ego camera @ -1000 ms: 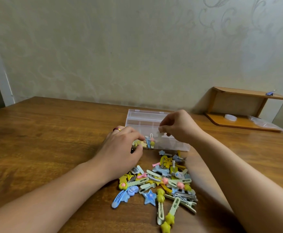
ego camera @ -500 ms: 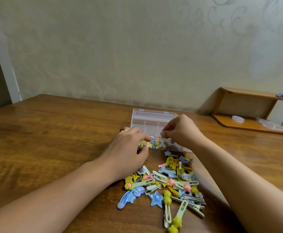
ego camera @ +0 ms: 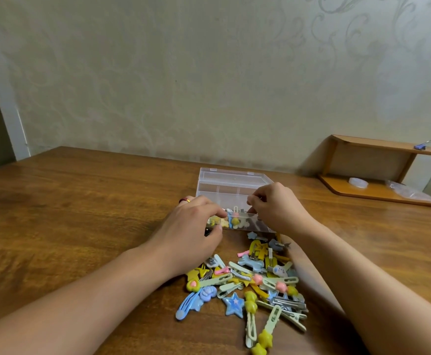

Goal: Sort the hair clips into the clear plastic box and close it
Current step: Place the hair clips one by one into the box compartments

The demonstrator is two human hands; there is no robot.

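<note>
Left hand (ego camera: 191, 226) grip pinches clear plastic box (ego camera: 231, 184) front wall, likely steadying it; right hand (ego camera: 277, 208) grip curled over compartment, contents unclear; hair clips (ego camera: 250, 280) heaped on tabletop (ego camera: 81, 213).

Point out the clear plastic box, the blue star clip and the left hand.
clear plastic box (ego camera: 231, 178), head view, on its raised lid.
blue star clip (ego camera: 233, 304), head view, on the star's centre.
left hand (ego camera: 191, 226), head view, on the back of the hand.

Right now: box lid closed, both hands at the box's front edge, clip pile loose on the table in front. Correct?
Not quite. In the head view the clear plastic box has its lid open. Both the left hand and right hand are at its front edge, the clip pile loose in front.
</note>
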